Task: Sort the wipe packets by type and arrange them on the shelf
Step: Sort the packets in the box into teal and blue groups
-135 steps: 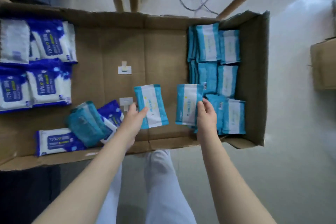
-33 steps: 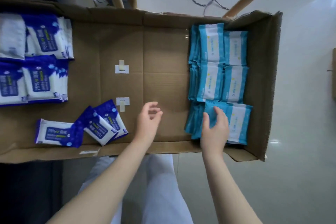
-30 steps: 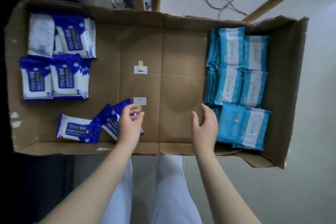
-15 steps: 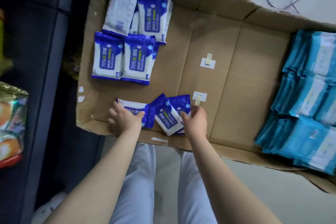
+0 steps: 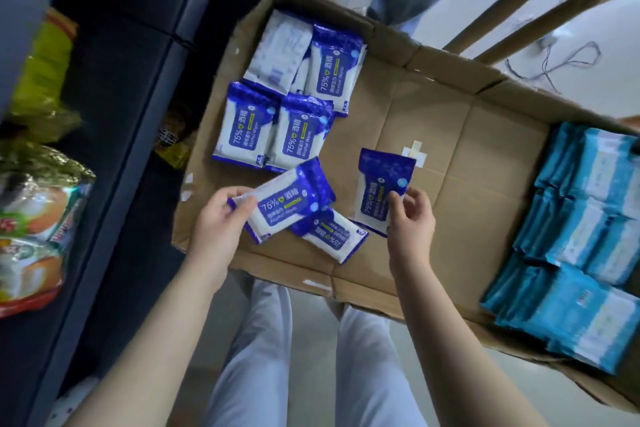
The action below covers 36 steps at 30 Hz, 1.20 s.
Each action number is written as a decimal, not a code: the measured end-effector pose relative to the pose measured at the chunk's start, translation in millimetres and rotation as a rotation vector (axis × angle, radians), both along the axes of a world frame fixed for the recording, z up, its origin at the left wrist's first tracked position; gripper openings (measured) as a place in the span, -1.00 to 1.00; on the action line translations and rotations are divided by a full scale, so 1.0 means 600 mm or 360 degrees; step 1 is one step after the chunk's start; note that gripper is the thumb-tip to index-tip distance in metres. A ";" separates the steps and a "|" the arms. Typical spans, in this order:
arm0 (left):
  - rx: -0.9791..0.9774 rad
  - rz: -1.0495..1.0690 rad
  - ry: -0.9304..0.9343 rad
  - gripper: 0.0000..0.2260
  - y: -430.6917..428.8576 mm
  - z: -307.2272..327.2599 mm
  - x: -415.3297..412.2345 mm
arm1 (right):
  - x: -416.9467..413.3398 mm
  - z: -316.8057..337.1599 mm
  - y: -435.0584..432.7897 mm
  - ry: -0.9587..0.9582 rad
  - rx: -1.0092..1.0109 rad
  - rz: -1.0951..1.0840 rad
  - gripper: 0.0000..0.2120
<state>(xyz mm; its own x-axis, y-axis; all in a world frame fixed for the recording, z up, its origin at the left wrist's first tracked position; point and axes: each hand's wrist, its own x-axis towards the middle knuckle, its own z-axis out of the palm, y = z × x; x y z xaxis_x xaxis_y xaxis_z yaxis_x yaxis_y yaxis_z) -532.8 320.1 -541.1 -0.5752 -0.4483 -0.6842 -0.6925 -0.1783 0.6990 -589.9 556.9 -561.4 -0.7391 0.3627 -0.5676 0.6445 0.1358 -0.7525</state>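
Two dark-blue alcohol packs are up off the box (image 5: 408, 107) floor, one in each hand: the left hand (image 5: 221, 218) pinches the near end of a left pack (image 5: 282, 199) lying tilted, and the right hand (image 5: 410, 215) grips the lower edge of a right pack (image 5: 382, 191) held nearly upright. One loose pack (image 5: 330, 234) lies flat on the box floor between the hands, partly under the left pack. Toward the far-left corner of the box sits the blue stack (image 5: 292, 104), four packs showing in two rows, one turned face down. Along the right side of the box the teal packs (image 5: 588, 225) are lined up in overlapping rows; they look finished, I'd say. The risk from here, as I judge it, lies in the light pinch grips: both holds are on soft film near an edge, so a pack could slip or swing and knock the blue stack's rows askew when set down. The near wall of the box is low and folded out, so the loose pack, so close to that edge, could be nudged over it by the left wrist.
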 end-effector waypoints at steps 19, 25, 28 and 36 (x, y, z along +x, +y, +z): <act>0.0048 0.0576 -0.0105 -0.50 -0.049 -0.051 -0.045 | -0.053 -0.037 -0.099 -0.0210 0.0222 0.0488 -0.71; 0.0197 0.0573 -0.0148 -0.48 -0.043 -0.073 -0.039 | 0.057 -0.092 -0.036 -0.0520 0.0467 0.1089 -0.64; 0.0223 0.0625 -0.0115 -0.53 -0.039 -0.079 -0.061 | 0.083 -0.111 -0.042 -0.0482 0.0667 0.1194 -0.63; 0.0586 0.1005 -0.0132 -0.70 -0.037 -0.085 -0.097 | 0.086 -0.113 -0.059 -0.0603 0.0414 0.0850 -0.83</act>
<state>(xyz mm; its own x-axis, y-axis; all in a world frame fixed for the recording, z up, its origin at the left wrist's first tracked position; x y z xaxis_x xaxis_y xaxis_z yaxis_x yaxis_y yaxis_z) -590.9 297.8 -592.0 -0.2233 -0.4097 -0.8845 -0.4279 -0.7741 0.4666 -538.2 521.7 -629.0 -0.6227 0.1642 -0.7651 0.6507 0.6518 -0.3896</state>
